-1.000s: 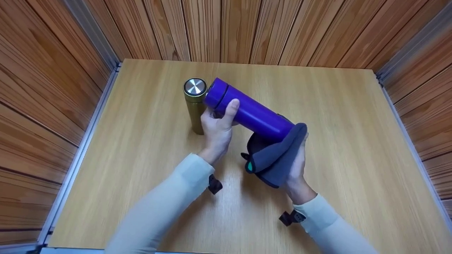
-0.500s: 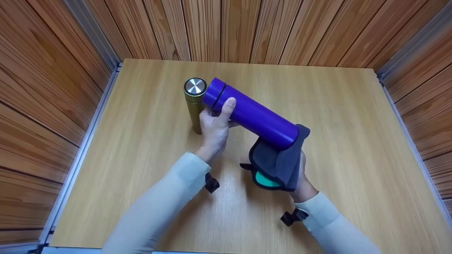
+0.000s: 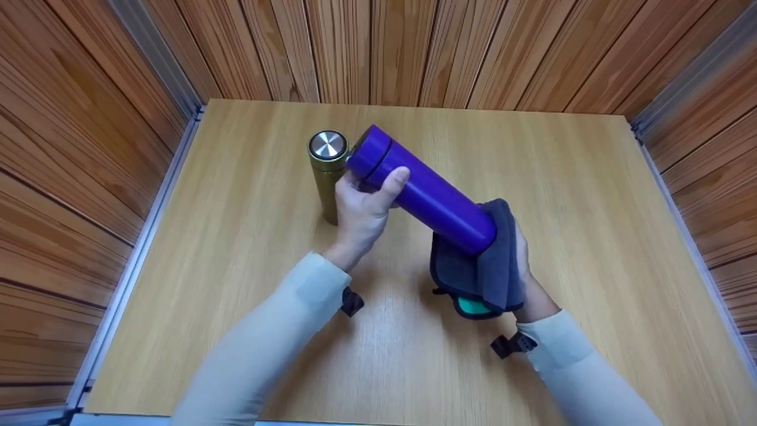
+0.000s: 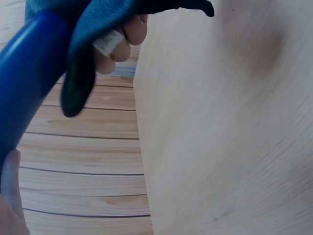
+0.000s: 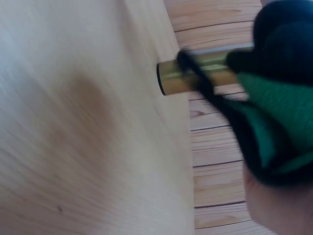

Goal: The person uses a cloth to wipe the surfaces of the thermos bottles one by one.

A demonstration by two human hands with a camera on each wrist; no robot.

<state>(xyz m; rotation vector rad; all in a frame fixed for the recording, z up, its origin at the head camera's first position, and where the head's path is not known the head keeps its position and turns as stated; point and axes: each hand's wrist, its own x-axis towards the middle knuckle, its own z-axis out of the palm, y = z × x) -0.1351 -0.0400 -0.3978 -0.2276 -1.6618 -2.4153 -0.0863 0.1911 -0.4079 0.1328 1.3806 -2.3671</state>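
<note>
A purple thermos bottle [image 3: 434,198] is held tilted above the table, its capped end up to the left. My left hand [image 3: 362,216] grips it just below the cap, thumb along the near side. Around the bottle's lower end lies a dark grey cloth [image 3: 458,269] with black edging and a green underside. My right hand [image 3: 532,290] holds that cloth from behind, against the bottle. In the left wrist view, curled right fingers [image 4: 134,32] show beside a white label [image 4: 108,42]. Just left of the purple bottle a gold thermos bottle [image 3: 327,189] stands upright, partly behind my left hand.
A light wooden table [image 3: 591,236] lies under both hands. Wood-plank walls [image 3: 396,53] close it in at the back and both sides, with grey metal strips [image 3: 139,236] along the edges. A small black wrist camera [image 3: 352,302] hangs from each cuff.
The right hand and cloth have moved right and slightly up along the bottle's lower end. The purple bottle has swung a little steeper. The gold bottle has stayed put.
</note>
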